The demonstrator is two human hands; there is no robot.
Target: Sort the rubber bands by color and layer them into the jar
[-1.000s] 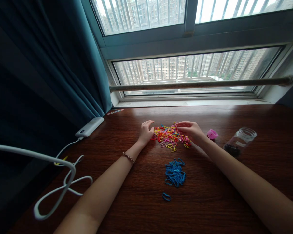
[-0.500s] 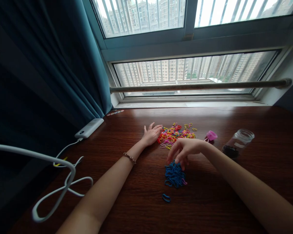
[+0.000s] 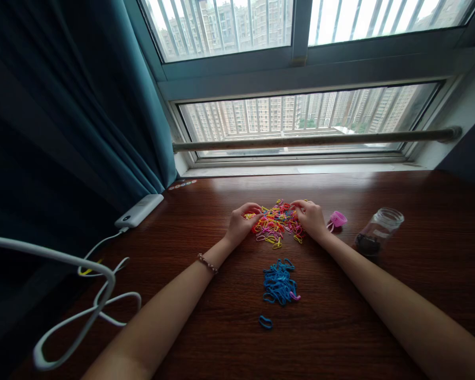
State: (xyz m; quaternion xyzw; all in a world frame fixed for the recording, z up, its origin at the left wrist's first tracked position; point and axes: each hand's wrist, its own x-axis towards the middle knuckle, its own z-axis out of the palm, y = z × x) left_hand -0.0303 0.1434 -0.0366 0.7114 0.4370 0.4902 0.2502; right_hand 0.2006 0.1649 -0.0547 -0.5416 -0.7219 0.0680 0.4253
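"What could go wrong nearest to us?"

"The lone blue rubber band (image 3: 266,326), toward the near edge of the tabletop (image 3: 320,338). A forearm drawn back low might drag it away. Just beyond lies the blue pile (image 3: 277,282), with a pink band (image 3: 295,296) touching its right side; scooping carelessly would mix colours."

"And to the right?"

"The glass jar (image 3: 380,232), toward the right edge, near the right forearm. An elbow swung outward could tip it."

"The hands?"

"Farther back, both at the mixed heap of rubber bands (image 3: 276,224): the left hand (image 3: 241,226) loosely curled at its left side, the right hand (image 3: 309,217) bent over its right. Fingertips are too small to read, so I can't tell whether either grips a band. Tangled loops could come up together, or flick toward the far edge."
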